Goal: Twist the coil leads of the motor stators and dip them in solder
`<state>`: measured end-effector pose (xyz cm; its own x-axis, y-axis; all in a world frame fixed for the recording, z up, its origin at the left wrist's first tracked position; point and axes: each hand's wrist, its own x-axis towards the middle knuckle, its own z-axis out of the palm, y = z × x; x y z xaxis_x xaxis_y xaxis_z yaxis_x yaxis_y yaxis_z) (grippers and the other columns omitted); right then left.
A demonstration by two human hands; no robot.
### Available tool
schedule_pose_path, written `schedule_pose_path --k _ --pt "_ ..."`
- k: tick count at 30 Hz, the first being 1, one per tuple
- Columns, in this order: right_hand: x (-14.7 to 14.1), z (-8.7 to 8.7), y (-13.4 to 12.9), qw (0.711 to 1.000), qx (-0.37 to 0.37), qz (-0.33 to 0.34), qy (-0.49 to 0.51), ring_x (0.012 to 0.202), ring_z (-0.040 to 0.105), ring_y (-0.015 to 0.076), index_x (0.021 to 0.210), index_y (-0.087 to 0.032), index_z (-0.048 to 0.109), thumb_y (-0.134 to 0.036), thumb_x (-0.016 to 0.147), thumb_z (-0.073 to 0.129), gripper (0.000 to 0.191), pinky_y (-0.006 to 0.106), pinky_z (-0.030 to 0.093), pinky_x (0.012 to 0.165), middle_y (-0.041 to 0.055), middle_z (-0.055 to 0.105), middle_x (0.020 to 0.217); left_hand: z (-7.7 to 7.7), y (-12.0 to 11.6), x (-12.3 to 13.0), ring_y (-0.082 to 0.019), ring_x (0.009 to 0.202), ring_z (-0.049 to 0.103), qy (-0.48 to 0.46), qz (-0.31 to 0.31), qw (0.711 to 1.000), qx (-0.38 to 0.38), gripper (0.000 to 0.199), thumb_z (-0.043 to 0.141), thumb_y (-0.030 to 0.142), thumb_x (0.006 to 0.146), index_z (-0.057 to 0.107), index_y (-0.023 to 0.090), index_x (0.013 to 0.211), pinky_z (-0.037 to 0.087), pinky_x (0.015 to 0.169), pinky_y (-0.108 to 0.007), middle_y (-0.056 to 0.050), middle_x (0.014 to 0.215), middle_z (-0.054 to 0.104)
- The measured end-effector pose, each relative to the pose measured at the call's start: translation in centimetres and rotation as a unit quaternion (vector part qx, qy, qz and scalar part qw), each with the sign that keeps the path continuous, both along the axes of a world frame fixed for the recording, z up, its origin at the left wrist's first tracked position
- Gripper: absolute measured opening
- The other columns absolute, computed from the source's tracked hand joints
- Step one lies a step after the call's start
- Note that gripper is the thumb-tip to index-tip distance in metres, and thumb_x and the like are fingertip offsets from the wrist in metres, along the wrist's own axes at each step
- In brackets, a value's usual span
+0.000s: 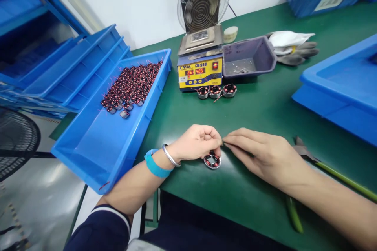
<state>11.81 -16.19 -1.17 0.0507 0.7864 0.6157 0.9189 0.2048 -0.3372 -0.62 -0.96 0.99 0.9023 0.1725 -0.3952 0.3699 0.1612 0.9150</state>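
A small ring-shaped coil (pixel 212 160) with copper windings is on the green table top, directly below my left hand (pixel 202 140). The fingers of my left hand are pinched together above the coil's upper edge; what they hold is too small to make out. Close beside it, my right hand (pixel 260 153) has its fingers pressed together, with the tips meeting near the left fingertips. Anything between those right fingertips is too small to tell. Three similar coils (pixel 215 92) stand in a row before the yellow and blue soldering device (pixel 200 71).
A blue tray (pixel 118 137) at the left holds many coils. Green-handled pliers (pixel 338 172) lie under and beside my right forearm. A purple bin (pixel 250 55) and gloves (pixel 300 53) sit behind; another blue tray (pixel 335 98) is at the right.
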Motion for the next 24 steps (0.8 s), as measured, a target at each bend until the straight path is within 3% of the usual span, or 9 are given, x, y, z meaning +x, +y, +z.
schedule_pose_path --k 3,6,9,11,12,13,17,21,24 --pt "0.3 0.3 0.0 0.999 -0.023 0.016 -0.033 0.067 0.065 0.0143 0.092 -0.018 0.066 -0.023 0.102 0.04 0.028 0.025 0.048 0.06 0.005 0.071 0.082 0.0 0.0 -0.1 -0.001 0.037 0.04 -0.011 -0.007 1.0 -0.007 0.013 0.063 0.016 0.08 0.054 0.013 0.071 0.024 0.037 -0.013 0.0 0.056 0.063" --pt "0.0 0.6 0.2 0.982 -0.124 0.028 0.14 0.063 0.064 0.0148 0.084 -0.018 0.065 -0.038 0.102 0.04 0.036 0.025 0.048 0.058 0.0057 0.069 0.076 -0.1 0.0 -0.2 -0.002 0.038 0.043 -0.012 -0.026 1.0 -0.013 0.014 0.065 0.016 0.079 0.053 0.013 0.071 0.028 0.038 -0.013 0.001 0.055 0.062" --pt "-0.5 0.8 0.6 0.868 -0.28 0.037 0.408 0.052 0.06 0.0139 0.072 -0.019 0.057 -0.061 0.096 0.043 0.05 0.025 0.048 0.05 0.0044 0.064 0.061 -0.1 -0.1 -0.3 -0.003 0.041 0.048 -0.008 -0.036 0.999 -0.007 0.012 0.065 0.013 0.078 0.054 0.013 0.072 0.032 0.04 -0.013 0.002 0.055 0.062" --pt "-0.6 0.7 0.7 0.803 -0.334 0.043 0.491 0.05 0.06 0.0143 0.07 -0.019 0.054 -0.07 0.091 0.045 0.057 0.025 0.049 0.049 0.0042 0.062 0.058 0.0 -0.1 -0.3 -0.004 0.042 0.05 -0.007 -0.034 0.999 -0.002 0.01 0.062 0.01 0.078 0.055 0.013 0.072 0.035 0.042 -0.013 0.002 0.054 0.061" --pt "-0.5 0.6 0.7 0.807 -0.331 0.041 0.487 0.051 0.061 0.0147 0.071 -0.018 0.056 -0.071 0.089 0.047 0.056 0.026 0.05 0.05 0.0045 0.063 0.06 0.0 -0.1 -0.4 -0.004 0.042 0.05 -0.007 -0.033 0.999 -0.001 0.01 0.061 0.009 0.078 0.055 0.013 0.071 0.035 0.042 -0.013 0.003 0.053 0.061" --pt "-0.3 0.5 0.6 0.836 -0.309 0.035 0.453 0.054 0.062 0.015 0.075 -0.018 0.059 -0.069 0.089 0.05 0.053 0.026 0.05 0.051 0.0048 0.065 0.063 0.1 -0.1 -0.4 -0.004 0.042 0.05 -0.008 -0.031 0.999 0.0 0.011 0.06 0.007 0.078 0.055 0.013 0.071 0.036 0.042 -0.013 0.003 0.053 0.061" --pt "0.6 0.0 0.1 0.982 -0.127 0.037 0.135 0.064 0.065 0.0154 0.095 -0.018 0.065 -0.042 0.096 0.056 0.026 0.026 0.05 0.057 0.0054 0.07 0.079 0.4 0.1 -0.4 -0.004 0.042 0.051 0.0 -0.021 1.0 0.001 0.014 0.059 0.005 0.078 0.055 0.013 0.067 0.038 0.043 -0.014 0.004 0.051 0.06" --pt "1.0 0.1 0.1 0.994 -0.003 0.058 -0.089 0.071 0.066 0.0157 0.097 -0.018 0.063 -0.018 0.101 0.043 0.02 0.027 0.048 0.062 0.0065 0.072 0.086 0.4 0.1 -0.3 -0.004 0.043 0.051 0.007 -0.018 1.0 0.001 0.016 0.058 0.001 0.077 0.054 0.013 0.066 0.039 0.044 -0.013 0.004 0.051 0.06" --pt "0.7 0.5 0.4 0.996 -0.041 0.068 -0.04 0.071 0.067 0.0167 0.093 -0.02 0.065 -0.024 0.103 0.038 0.029 0.028 0.047 0.061 0.0066 0.072 0.084 0.2 0.2 -0.3 -0.005 0.045 0.053 0.001 -0.022 1.0 0.004 0.017 0.058 -0.001 0.076 0.055 0.013 0.066 0.041 0.047 -0.014 0.004 0.051 0.06"
